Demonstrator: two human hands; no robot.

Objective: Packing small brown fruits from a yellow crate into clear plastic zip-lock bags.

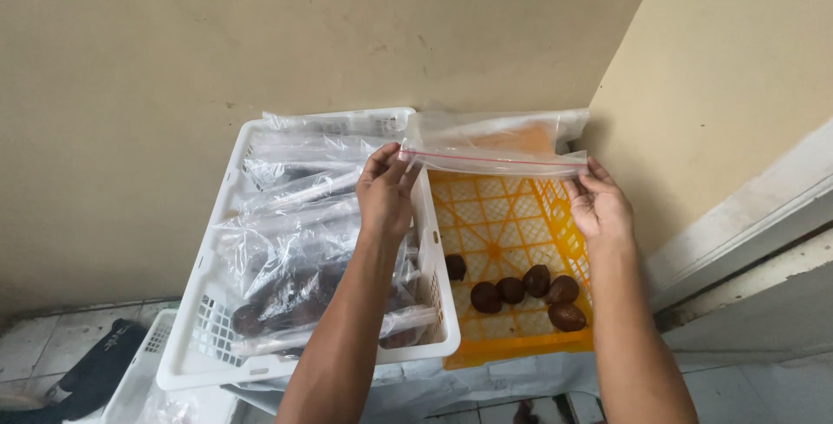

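Beige walls meet behind two crates. At the frame's centre we pinch a clear zip bag (495, 148) by its seal, left hand (386, 191) and right hand (599, 207) grasping its ends, above the yellow crate (503, 216) with brown fruits (521, 289); the white crate (208, 337) holds filled bags (295, 250).

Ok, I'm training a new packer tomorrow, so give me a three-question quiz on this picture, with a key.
1. True or false: both hands, the left hand and the right hand, hold the clear zip bag by its top strip.
2. Which crate holds the loose brown fruits? A: the white crate. B: the orange crate. C: neither.
3. Fill in: the white crate is filled with ____ of dark fruit.

Key:
1. True; one hand pinches each end of the strip.
2. B; the fruits lie along its near side.
3. Clear plastic bags, laid one upon another.
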